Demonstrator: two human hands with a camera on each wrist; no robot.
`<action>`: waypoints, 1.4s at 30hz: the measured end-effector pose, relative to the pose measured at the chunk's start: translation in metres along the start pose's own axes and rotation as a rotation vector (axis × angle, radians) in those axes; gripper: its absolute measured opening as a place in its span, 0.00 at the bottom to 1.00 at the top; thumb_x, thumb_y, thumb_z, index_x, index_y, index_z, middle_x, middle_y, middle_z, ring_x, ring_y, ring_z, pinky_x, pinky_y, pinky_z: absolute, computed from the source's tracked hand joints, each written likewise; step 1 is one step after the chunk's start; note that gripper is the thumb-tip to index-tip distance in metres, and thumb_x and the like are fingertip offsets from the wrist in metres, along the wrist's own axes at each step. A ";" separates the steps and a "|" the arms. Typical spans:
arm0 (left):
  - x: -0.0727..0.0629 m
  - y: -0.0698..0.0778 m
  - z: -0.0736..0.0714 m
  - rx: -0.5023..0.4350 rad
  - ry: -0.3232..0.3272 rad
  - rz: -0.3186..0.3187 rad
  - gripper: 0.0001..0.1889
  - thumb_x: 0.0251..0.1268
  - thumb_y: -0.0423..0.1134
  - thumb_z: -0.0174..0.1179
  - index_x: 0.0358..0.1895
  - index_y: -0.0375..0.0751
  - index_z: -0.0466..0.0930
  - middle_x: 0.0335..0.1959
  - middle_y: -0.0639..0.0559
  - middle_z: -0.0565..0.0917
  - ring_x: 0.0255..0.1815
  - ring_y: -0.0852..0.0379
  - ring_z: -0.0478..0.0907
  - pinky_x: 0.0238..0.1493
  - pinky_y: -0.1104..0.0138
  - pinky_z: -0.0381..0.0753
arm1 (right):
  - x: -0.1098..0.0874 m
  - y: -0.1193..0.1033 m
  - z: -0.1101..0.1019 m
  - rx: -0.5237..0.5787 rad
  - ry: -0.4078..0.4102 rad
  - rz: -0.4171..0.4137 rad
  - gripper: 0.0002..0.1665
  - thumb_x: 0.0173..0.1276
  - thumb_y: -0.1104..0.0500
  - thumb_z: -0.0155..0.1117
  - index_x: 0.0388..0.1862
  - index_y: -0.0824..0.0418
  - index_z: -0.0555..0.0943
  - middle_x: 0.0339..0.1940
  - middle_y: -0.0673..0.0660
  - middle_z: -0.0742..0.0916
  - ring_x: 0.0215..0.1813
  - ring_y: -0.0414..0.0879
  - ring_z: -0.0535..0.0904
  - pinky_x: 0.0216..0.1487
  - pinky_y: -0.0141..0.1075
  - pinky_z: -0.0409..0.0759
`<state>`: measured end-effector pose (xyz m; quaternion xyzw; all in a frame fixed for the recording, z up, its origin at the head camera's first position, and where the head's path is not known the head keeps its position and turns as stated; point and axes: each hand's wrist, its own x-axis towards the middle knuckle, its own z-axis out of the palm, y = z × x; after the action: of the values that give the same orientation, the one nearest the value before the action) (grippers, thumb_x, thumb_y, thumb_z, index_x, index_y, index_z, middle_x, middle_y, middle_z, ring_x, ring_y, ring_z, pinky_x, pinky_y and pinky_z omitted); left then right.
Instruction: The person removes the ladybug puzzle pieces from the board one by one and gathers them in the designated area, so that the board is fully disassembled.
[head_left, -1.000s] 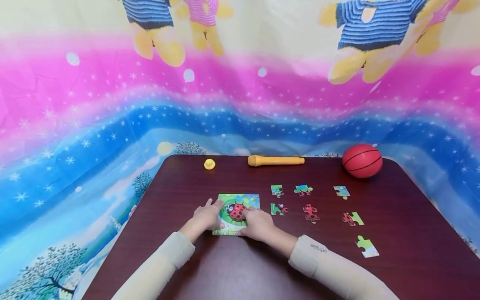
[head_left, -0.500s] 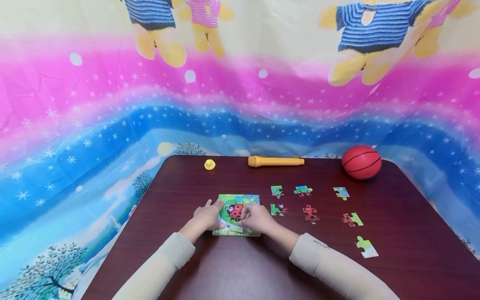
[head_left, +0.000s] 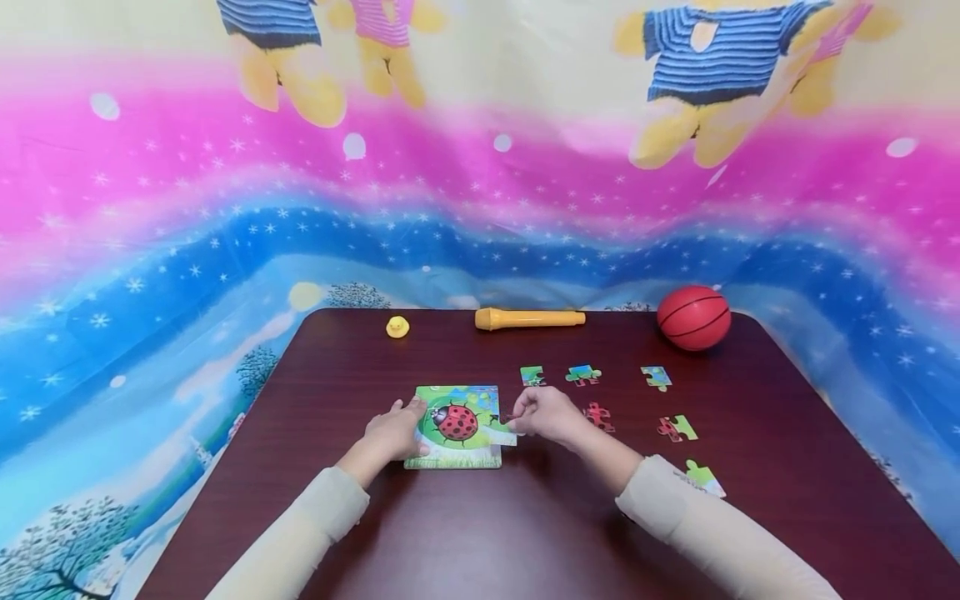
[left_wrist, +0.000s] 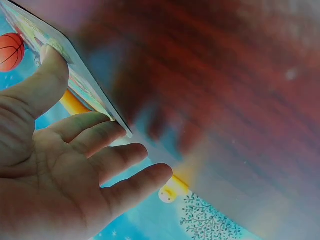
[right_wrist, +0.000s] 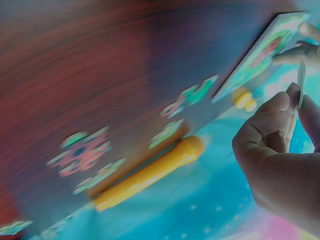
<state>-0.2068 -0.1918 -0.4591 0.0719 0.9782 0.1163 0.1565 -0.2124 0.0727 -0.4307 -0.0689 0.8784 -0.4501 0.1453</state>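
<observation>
A square ladybug puzzle board (head_left: 453, 457) lies flat on the table. My left hand (head_left: 392, 431) rests at its left side; in the left wrist view the thumb (left_wrist: 54, 75) lies on the picture and the other fingers extend loosely by the edge. My right hand (head_left: 549, 414) is just right of the board, pinching a thin puzzle piece (right_wrist: 301, 86) between thumb and finger. In the head view that green and white puzzle piece (head_left: 504, 437) overlaps the board's right edge.
Several loose puzzle pieces, such as a red one (head_left: 598, 416) and a green one (head_left: 703, 477), lie to the right, partly behind my right hand and sleeve. A yellow duck (head_left: 397, 327), a yellow toy microphone (head_left: 531, 318) and a red ball (head_left: 694, 317) line the back edge.
My right hand has moved right from the board's face to beyond its right edge, bringing a puzzle piece with it. My left hand keeps its place; the head view has shifted slightly.
</observation>
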 end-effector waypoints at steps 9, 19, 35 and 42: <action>-0.001 0.003 -0.001 0.012 -0.007 0.008 0.44 0.53 0.47 0.69 0.72 0.42 0.58 0.74 0.46 0.55 0.74 0.42 0.50 0.59 0.42 0.66 | -0.015 0.030 -0.032 0.074 0.045 0.092 0.11 0.52 0.64 0.73 0.28 0.62 0.77 0.21 0.53 0.84 0.26 0.47 0.76 0.36 0.46 0.78; -0.005 0.002 0.000 -0.004 -0.019 -0.009 0.43 0.53 0.44 0.69 0.72 0.40 0.58 0.73 0.41 0.56 0.74 0.39 0.48 0.61 0.41 0.62 | -0.035 0.063 -0.060 0.062 0.073 0.187 0.10 0.51 0.63 0.73 0.27 0.63 0.79 0.20 0.53 0.82 0.24 0.45 0.75 0.25 0.37 0.72; -0.003 0.009 -0.001 -0.025 -0.007 0.007 0.43 0.51 0.44 0.70 0.71 0.40 0.60 0.73 0.40 0.56 0.73 0.36 0.50 0.60 0.39 0.61 | -0.052 0.099 -0.087 -0.326 0.191 0.189 0.06 0.50 0.61 0.73 0.22 0.58 0.81 0.22 0.49 0.81 0.26 0.44 0.73 0.27 0.35 0.69; -0.007 0.007 0.001 -0.010 0.004 0.008 0.43 0.49 0.45 0.71 0.70 0.40 0.62 0.73 0.40 0.58 0.72 0.35 0.52 0.59 0.39 0.63 | -0.057 0.101 -0.085 -0.421 0.173 0.173 0.09 0.52 0.61 0.69 0.17 0.57 0.77 0.16 0.49 0.78 0.20 0.43 0.71 0.22 0.34 0.67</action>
<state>-0.1995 -0.1863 -0.4566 0.0746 0.9776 0.1218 0.1545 -0.1846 0.2115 -0.4549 0.0167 0.9647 -0.2471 0.0899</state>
